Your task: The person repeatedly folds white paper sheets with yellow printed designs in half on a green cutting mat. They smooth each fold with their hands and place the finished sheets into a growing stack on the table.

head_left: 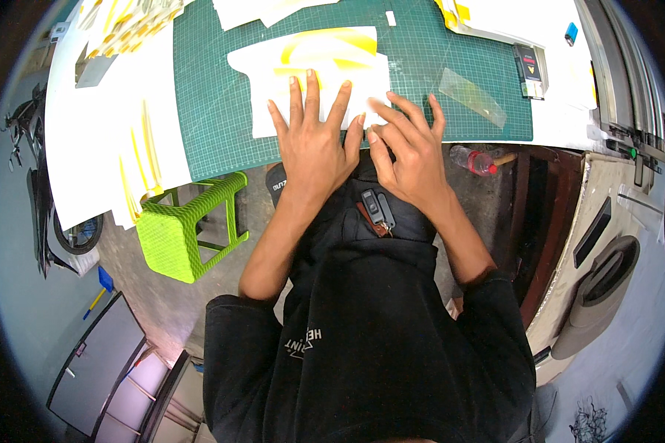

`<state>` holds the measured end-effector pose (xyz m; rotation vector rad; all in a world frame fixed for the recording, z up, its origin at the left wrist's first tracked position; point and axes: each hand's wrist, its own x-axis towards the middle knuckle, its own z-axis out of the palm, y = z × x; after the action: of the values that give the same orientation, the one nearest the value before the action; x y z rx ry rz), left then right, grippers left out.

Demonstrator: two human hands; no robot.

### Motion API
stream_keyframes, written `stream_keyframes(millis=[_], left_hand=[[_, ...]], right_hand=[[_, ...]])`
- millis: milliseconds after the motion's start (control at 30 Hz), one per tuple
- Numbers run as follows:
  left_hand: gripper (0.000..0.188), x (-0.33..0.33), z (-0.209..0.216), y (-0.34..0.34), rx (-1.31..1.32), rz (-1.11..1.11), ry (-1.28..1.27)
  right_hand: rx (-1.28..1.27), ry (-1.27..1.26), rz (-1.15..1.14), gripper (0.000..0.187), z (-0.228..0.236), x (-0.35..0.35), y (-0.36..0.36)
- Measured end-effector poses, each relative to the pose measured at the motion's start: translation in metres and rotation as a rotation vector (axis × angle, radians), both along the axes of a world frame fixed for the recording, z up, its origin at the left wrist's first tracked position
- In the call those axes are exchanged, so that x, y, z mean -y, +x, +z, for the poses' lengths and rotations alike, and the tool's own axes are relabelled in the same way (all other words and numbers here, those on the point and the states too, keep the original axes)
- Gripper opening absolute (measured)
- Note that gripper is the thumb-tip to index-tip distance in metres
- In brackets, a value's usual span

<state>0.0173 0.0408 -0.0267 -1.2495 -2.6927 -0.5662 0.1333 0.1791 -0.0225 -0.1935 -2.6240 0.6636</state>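
Note:
A white sheet with yellow printed shapes (pixel 332 48) lies on a green cutting mat (pixel 214 111). My left hand (pixel 314 140) rests flat on the sheet's lower part, fingers spread, holding nothing. Beside it, at the sheet's lower right edge, is my right hand (pixel 414 159). Its thumb and index finger come together near the left thumb, and the other fingers are bent and apart. One of those fingertips is blurred. Whatever the right thumb and index finger pinch, if anything, is too small to make out.
A clear plastic strip (pixel 473 97) and a small dark box (pixel 528 70) lie to the right. Yellow-marked sheets (pixel 144 148) hang over the table's left edge, above a green stool (pixel 174 240). A bottle with a red cap (pixel 474 159) lies below the table.

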Motion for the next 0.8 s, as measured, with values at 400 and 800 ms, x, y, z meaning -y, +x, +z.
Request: stream_keyframes(millis=[400, 800], left_hand=[[0.056, 0.0, -0.001, 0.0, -0.008, 0.016, -0.013], [0.057, 0.0, -0.001, -0.001, -0.019, 0.015, -0.019]], right_hand=[[-0.025, 0.1, -0.067, 0.015, -0.007, 0.013, 0.005], [-0.003, 0.147, -0.09, 0.018, -0.008, 0.017, 0.007]])
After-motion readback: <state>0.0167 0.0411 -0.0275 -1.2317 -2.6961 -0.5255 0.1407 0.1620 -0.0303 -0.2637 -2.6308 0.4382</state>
